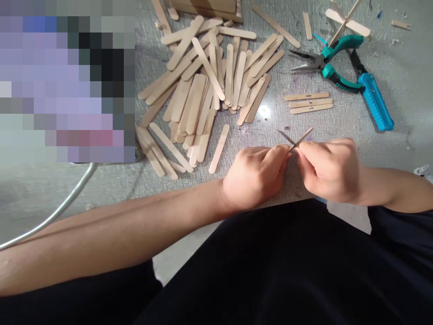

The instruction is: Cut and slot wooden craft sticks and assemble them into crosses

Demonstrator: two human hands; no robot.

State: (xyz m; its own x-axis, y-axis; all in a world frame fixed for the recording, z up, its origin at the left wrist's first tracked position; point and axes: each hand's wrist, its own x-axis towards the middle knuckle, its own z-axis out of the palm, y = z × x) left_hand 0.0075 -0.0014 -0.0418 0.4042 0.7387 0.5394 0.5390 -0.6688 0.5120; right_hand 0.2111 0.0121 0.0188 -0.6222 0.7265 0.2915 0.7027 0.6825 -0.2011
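My left hand (259, 174) is closed around the near end of a wooden craft stick (307, 132), whose free end slants up to the right. My right hand (329, 167) grips a thin grey metal blade (283, 134) that points up to the left. Blade and stick cross between my fingertips, close to the table's front edge. My right fingers cover the rear of the blade, so whether it has a handle is hidden. Beyond my hands, three craft sticks (311, 104) with small dark marks in the middle lie side by side.
A large loose heap of craft sticks (199, 99) spreads behind my left hand. Needle-nose pliers (341, 61) with teal handles lie open at the back right, beside a blue utility knife (377, 101). Crossed sticks (348, 21) stand behind them. A pale cable (72, 196) runs at the left.
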